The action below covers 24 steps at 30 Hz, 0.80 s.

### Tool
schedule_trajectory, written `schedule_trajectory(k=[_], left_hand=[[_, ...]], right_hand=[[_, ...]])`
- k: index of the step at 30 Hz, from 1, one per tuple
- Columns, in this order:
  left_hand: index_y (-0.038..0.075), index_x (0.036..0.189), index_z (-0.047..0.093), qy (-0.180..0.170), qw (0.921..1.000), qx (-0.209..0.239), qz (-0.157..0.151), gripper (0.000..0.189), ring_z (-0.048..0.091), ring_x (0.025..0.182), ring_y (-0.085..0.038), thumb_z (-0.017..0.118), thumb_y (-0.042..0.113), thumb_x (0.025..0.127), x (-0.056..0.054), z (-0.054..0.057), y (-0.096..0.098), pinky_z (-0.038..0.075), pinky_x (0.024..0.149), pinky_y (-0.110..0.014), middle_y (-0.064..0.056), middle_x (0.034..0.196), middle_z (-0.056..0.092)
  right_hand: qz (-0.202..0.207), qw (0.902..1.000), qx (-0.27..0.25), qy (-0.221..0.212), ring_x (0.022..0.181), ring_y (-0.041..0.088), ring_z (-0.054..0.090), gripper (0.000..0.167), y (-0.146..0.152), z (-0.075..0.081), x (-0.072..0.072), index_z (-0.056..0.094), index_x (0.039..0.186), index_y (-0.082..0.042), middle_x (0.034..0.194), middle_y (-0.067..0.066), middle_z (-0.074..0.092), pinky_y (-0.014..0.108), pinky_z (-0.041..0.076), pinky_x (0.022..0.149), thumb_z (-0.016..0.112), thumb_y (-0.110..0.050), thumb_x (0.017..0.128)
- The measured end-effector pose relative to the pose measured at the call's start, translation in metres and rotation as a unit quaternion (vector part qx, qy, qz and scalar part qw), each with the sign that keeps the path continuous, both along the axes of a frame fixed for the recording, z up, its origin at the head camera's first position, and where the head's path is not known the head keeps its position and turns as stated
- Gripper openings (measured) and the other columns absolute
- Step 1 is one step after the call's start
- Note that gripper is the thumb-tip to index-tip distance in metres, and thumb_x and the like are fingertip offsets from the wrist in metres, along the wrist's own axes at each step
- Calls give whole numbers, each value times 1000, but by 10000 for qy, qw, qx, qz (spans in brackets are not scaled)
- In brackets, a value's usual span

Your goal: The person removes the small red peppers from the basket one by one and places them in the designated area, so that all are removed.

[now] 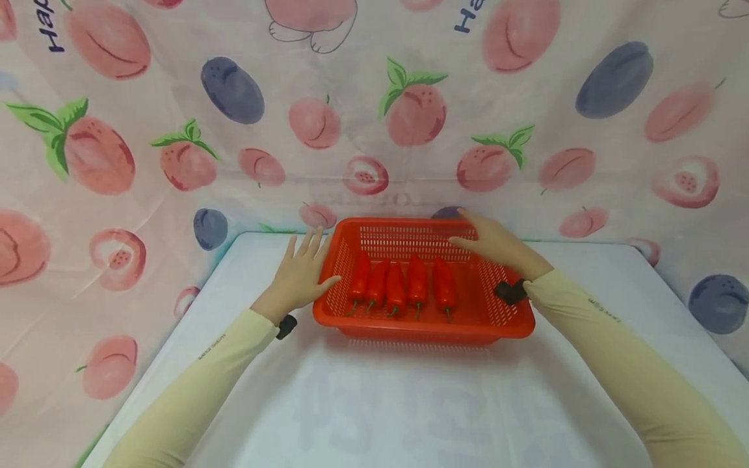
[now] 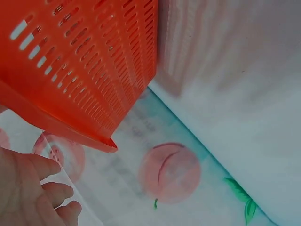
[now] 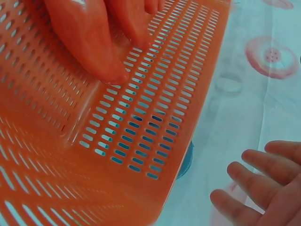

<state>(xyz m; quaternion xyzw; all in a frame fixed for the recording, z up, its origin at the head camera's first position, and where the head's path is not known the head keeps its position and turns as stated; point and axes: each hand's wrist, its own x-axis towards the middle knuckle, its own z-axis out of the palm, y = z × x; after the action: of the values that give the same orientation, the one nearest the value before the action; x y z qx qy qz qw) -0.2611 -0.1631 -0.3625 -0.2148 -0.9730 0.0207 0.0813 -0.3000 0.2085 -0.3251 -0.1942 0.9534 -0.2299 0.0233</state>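
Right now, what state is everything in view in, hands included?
Red rectangular slotted plastic basket: upright, uncovered.
Five glossy red elongated peppers with green stems: lying inside in a row, apparently uncut.
Left hand: fingers spread, holding nothing.
Right hand: fingers parted, holding nothing.

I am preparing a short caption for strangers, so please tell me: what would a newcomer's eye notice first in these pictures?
The bright red basket on the white table stands out first, with five red peppers lying in its left and middle parts. Next come the open hands: the left hand at the basket's left end, the right hand near its far right corner. Behind, a fruit-printed cloth fills the background.
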Motion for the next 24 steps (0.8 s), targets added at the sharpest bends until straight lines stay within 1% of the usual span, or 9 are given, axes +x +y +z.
schedule_trajectory(k=[4,6,9,11,14,16,19,21,24], left_hand=[[0,150,16,-116,9999,86,-25,84,12,146,-36,52,48,91,0,1,2,6,118,-57,-20,157,11],[-1,149,16,-137,9999,90,-49,84,12,146,-35,52,48,91,0,2,3,8,118,-56,-20,157,11],[-4,148,16,-195,9996,156,-91,85,14,145,-35,53,46,91,-1,1,5,12,117,-56,-22,156,14],[-5,148,16,-230,9995,176,-116,85,14,145,-35,53,46,91,-2,1,6,15,117,-55,-22,156,16],[-6,148,15,-339,9991,221,-122,85,13,145,-35,52,46,91,-2,-1,7,15,117,-54,-22,155,17],[-6,148,14,-374,9989,238,-116,85,13,146,-35,52,46,92,-2,-1,7,15,117,-54,-22,155,17],[-7,148,15,-380,9987,327,-99,85,16,145,-35,54,44,91,-4,-2,8,13,118,-53,-22,155,19],[-7,147,17,-362,9985,407,-103,84,18,144,-35,56,42,90,-5,-3,8,13,118,-53,-22,154,21],[-7,147,18,-360,9982,479,-95,83,19,144,-35,57,40,90,-6,-5,8,13,118,-52,-22,154,23]], right_hand=[[58,9996,-252,121,135,43,33,74,6,2,-3,25,146,3,148,26,33,57,27,111,58,-33,91],[57,9990,-448,69,135,42,34,73,9,3,-5,27,146,2,147,26,35,57,28,111,60,-30,90],[6,9965,-830,-118,134,41,36,71,13,4,-8,30,145,1,146,24,38,56,29,110,62,-28,89],[-45,9931,-1134,-299,135,39,35,70,16,3,-10,32,144,1,146,23,38,55,29,111,63,-28,88],[-132,9870,-1501,-555,134,38,37,67,19,1,-13,35,142,2,145,23,40,55,32,109,64,-26,88],[-193,9805,-1755,-858,133,38,39,66,20,-1,-14,35,142,2,145,23,39,54,36,107,63,-26,89],[-252,9660,-2163,-1396,130,38,43,63,19,-4,-14,34,142,4,145,23,38,52,39,105,59,-24,92],[-311,9548,-2392,-1736,129,39,44,61,18,-6,-15,33,142,5,145,25,38,52,39,105,56,-22,93],[-339,9405,-2644,-2105,129,41,42,57,18,-9,-18,32,141,9,144,28,38,52,37,106,52,-17,95]])
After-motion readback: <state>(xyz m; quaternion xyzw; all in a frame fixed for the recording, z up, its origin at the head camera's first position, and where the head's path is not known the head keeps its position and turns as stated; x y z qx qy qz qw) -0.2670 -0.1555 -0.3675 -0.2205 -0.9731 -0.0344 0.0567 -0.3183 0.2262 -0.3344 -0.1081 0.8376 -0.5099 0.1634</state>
